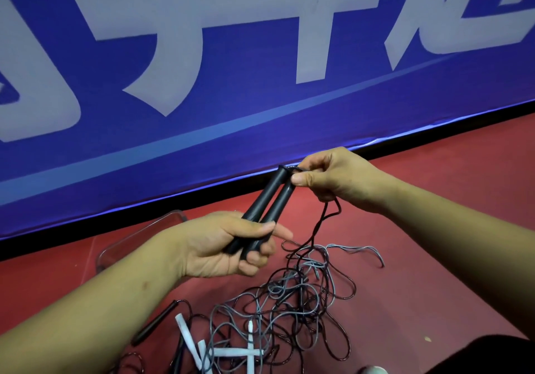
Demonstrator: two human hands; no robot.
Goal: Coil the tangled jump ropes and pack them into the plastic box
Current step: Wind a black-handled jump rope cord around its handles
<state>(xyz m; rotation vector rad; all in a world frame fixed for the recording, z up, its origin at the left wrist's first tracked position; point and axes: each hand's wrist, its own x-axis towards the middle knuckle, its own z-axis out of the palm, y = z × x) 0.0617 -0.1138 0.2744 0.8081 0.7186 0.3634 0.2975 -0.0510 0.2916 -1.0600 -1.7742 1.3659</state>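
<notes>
Nearest: the left forearm (95,310) is seen across the lower left corner. Past it a loose handle (156,324) and white handles (185,330) are laid on the floor (434,228).
Left: the left hand (228,243) is closed round the lower ends of the two black handles (266,208), which are held side by side.
Right: the right hand (330,176) is pinched, thumb against fingers, on the cord (321,223) at the handles' upper ends. The exact hold is partly hidden by the fingers.
Hanging line: the cord is let down from the right hand in two strands into the tangle (283,301).
Heap: the tangle is made of black and grey cords spread on the floor, below both hands and toward the camera. Nothing is judged to be coiled yet.
Container: the box (139,234), of clear plastic, is seen just beyond the left wrist and partly hidden by it. What it holds cannot be told.
Backdrop: a blue banner (260,98) with pale lettering is stood along the floor's far edge.
Key relation: the handles' long axis is run from the left hand, low and near, up to the right hand, higher and farther. The free cord is fed from the right-hand end, so winding is judged to fall to the right hand. The box is placed nearer the left hand.
Risk: the cord may be snagged by grey loops when drawn.
</notes>
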